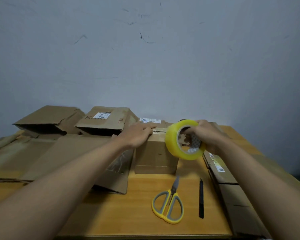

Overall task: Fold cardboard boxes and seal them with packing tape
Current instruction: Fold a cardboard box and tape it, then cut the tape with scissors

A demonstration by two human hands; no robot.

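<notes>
A scuffed grey wall [145, 58] fills the upper frame above a wooden table [137, 213]. Flattened cardboard [33, 153] spreads lower left. The left hand [137, 135] presses flat-fingered on the small upright box [156, 156] at centre, partly hiding its top. The right hand [206, 135] grips the tape roll [184, 141], its hole facing the camera. Scissors [168, 205] point up-frame.
</notes>
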